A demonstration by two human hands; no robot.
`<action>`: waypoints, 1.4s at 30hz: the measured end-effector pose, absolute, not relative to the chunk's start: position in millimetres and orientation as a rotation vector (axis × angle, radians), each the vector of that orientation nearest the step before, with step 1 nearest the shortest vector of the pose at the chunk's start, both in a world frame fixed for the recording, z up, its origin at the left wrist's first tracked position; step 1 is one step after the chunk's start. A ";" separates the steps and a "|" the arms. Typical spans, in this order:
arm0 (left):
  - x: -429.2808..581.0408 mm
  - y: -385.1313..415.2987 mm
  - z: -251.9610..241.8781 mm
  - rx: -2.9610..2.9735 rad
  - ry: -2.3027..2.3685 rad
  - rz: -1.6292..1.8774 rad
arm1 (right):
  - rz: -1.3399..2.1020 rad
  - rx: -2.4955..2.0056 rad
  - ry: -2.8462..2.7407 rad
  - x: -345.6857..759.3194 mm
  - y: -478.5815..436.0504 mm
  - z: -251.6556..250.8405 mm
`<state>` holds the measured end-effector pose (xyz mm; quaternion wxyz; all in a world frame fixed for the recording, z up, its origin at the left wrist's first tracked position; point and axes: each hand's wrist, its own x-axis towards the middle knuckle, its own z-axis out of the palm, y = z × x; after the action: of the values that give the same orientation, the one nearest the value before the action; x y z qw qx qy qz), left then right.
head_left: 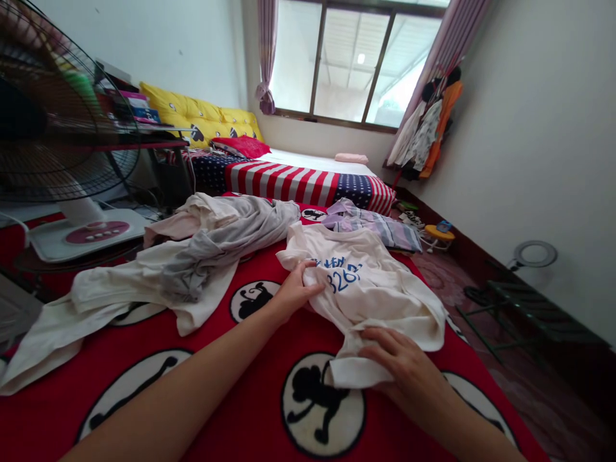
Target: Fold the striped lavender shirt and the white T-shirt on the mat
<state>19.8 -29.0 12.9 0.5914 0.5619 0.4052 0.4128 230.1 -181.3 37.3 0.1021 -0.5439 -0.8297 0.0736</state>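
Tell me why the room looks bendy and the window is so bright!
In the head view, the wall and window lean and curve as through a wide lens; in the head view, daylight washes the window nearly white; and in the head view, the left hand and right hand on the T-shirt look big up close.

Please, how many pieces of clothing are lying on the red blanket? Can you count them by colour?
Cream T-shirt with blue print: 1
White garment: 1
Grey garment: 1
Pale pink garment: 1
Lilac striped garment: 1
Total: 5 (the pile may hide more)
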 end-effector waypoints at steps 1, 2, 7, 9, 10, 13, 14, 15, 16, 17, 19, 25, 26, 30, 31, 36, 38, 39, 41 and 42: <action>19.2 -31.0 18.8 1.302 0.933 0.977 | 0.192 -1.594 -2.414 228.7 -180.0 36.8; 17.8 -32.6 25.7 1.295 0.926 1.003 | 0.172 -1.582 -2.362 226.5 -178.7 39.0; -9.9 -31.8 73.4 1.162 0.891 1.143 | 0.140 -1.484 -2.028 201.3 -191.8 80.4; -33.2 -28.9 91.6 1.129 0.889 1.154 | 0.286 -1.355 -2.059 186.0 -205.5 98.3; -46.8 -27.8 98.3 1.142 0.906 1.138 | 0.419 -1.241 -2.133 178.9 -212.2 104.7; -90.3 -27.3 104.1 1.305 1.030 0.946 | 0.811 -0.874 -2.341 168.7 -224.8 111.1; -104.2 -28.0 100.6 1.393 1.100 0.867 | 0.837 -0.849 -2.349 171.1 -225.1 109.2; -116.9 -29.0 94.8 1.483 1.180 0.802 | 0.801 -0.909 -2.323 176.9 -223.2 105.6; -128.3 -30.3 87.1 1.567 1.266 0.758 | 0.711 -1.021 -2.272 186.1 -218.9 100.2; -137.8 -32.0 78.1 1.637 1.345 0.731 | 0.588 -1.153 -2.209 198.4 -212.6 93.0; -150.7 -36.8 59.6 1.713 1.427 0.704 | 0.310 -1.418 -2.074 229.2 -195.5 73.8; -141.9 -61.5 35.9 1.806 1.322 0.707 | -0.014 -1.760 -1.901 302.1 -145.6 15.6; -136.5 -64.7 35.8 1.817 1.310 0.694 | 0.041 -1.739 -1.901 304.2 -140.9 11.0; -120.3 -68.0 36.9 1.820 1.271 0.653 | 0.214 -1.644 -1.948 292.6 -134.9 12.5; -119.5 -67.1 38.6 1.828 1.272 0.648 | 0.239 -1.634 -1.972 289.1 -137.1 17.7; -135.4 -64.1 60.1 1.878 1.375 0.656 | 0.246 -1.757 -1.948 299.1 -177.3 59.8; -143.5 -65.4 68.1 1.873 1.414 0.653 | 0.224 -1.841 -1.870 315.5 -203.0 73.0; -146.2 -66.6 70.3 1.875 1.430 0.636 | 0.228 -1.882 -1.850 324.3 -216.1 76.0; -148.8 -69.7 70.4 1.902 1.460 0.575 | 0.211 -1.906 -1.803 338.7 -240.8 72.5; -149.2 -71.5 68.5 1.930 1.464 0.541 | 0.185 -1.876 -1.759 343.3 -252.1 65.9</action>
<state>-149.2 -71.5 68.5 0.3237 0.7355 0.5582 0.2064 343.3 -252.1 65.9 0.2778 -0.6990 -0.6553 0.0688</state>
